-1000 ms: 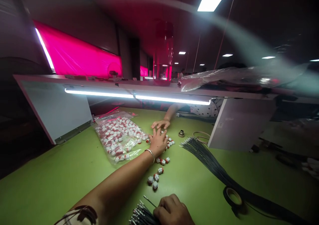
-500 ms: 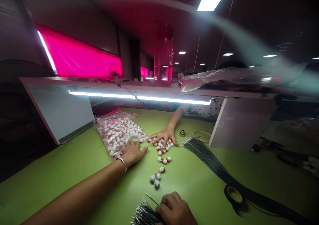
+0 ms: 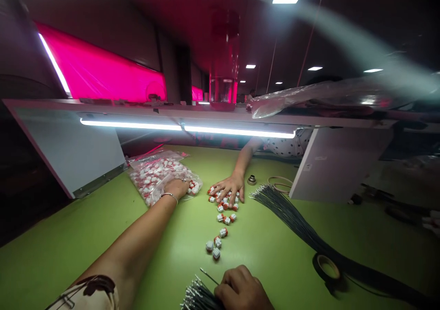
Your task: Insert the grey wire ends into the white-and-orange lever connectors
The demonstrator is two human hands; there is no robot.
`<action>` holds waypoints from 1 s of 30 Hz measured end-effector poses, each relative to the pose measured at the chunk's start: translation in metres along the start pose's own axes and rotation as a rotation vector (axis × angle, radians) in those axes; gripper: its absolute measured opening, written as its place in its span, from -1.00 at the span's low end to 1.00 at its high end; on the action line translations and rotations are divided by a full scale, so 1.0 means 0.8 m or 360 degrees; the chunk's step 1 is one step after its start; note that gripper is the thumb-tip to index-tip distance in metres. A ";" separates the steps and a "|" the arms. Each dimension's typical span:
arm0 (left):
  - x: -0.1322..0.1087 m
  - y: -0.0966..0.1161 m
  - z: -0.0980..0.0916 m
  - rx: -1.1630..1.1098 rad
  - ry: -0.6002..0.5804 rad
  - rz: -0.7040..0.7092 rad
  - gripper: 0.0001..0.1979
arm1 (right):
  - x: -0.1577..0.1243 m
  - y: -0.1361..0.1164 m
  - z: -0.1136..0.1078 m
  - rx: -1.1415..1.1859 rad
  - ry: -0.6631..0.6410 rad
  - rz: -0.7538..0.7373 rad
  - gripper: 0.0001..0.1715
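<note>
My left hand (image 3: 178,188) reaches to the clear plastic bag (image 3: 146,172) full of small white and red connectors. Plastic lies around the wrist, just above a silver bracelet, and the fingers are hidden at the bag's near right side. At the bottom of the view, my right hand (image 3: 243,288) is closed around dark wires. The bundle (image 3: 199,296) has silver terminals at its tips, and one wire (image 3: 209,276) sticks out above the rest. Loose white and red connectors (image 3: 223,232) lie in a trail between my hands.
A co-worker's hand (image 3: 228,188) lies spread over a pile of connectors. To its right are a small metal part (image 3: 251,180), a tan ring (image 3: 280,185), a long bundle of black wires (image 3: 292,218) and a tape roll (image 3: 326,268). A lit shelf (image 3: 192,113) crosses the table.
My left hand has moved from the bag's near edge further up into the plastic, and the bag's right side has shifted. My right hand stays on the wires. The view has tilted slightly.
</note>
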State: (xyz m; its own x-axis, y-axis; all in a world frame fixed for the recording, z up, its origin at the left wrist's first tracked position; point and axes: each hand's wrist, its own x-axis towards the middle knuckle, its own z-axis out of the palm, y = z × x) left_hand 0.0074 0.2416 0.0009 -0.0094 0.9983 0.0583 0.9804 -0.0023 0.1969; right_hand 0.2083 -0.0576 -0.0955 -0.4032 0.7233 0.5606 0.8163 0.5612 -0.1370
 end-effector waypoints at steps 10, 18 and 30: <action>-0.071 0.012 0.010 -0.0008 -0.0066 0.0267 -0.67 | 0.002 0.000 0.001 0.0036 0.0035 -0.0015 -0.68; -0.153 0.032 0.020 -0.0019 0.0090 0.0433 -0.58 | 0.002 0.001 0.004 -0.0012 0.0036 -0.0025 -0.63; -0.140 0.142 0.049 -0.0108 0.0148 0.0644 -0.62 | 0.001 -0.001 0.006 -0.0001 0.0026 0.0006 -0.66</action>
State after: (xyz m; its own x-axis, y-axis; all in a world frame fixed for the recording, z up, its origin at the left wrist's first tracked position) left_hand 0.1277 0.1317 -0.0220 0.3529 0.9065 0.2317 0.8935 -0.4000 0.2041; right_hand 0.2055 -0.0555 -0.0986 -0.3934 0.7188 0.5733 0.8180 0.5583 -0.1386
